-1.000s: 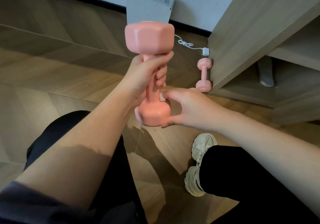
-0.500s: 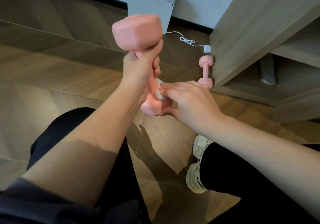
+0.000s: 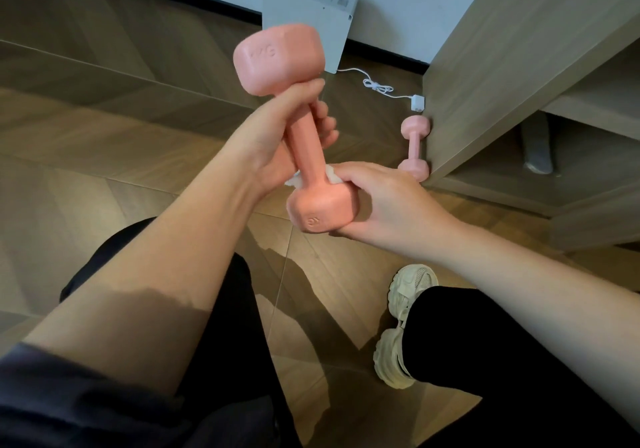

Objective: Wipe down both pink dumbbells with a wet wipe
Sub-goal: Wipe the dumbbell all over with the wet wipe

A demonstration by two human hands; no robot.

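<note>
I hold a pink dumbbell (image 3: 304,143) tilted in the air, its upper head leaning left. My left hand (image 3: 273,136) grips its handle just under the upper head. My right hand (image 3: 377,202) cups the lower head from the right and presses a white wet wipe (image 3: 330,175) against the base of the handle; a scrap of the wipe also shows at the handle's left side. The second pink dumbbell (image 3: 414,148) lies on the wooden floor against the cabinet's side panel.
A wooden cabinet (image 3: 512,67) with open shelves stands at the right. A grey box (image 3: 308,15) leans on the wall, with a white cable and plug (image 3: 417,103) on the floor beside it. My knees and a pale sneaker (image 3: 401,323) are below.
The dumbbell's upper head has tipped further left and its lower head swung toward me. My right hand with the wipe has slid down to the lower head.
</note>
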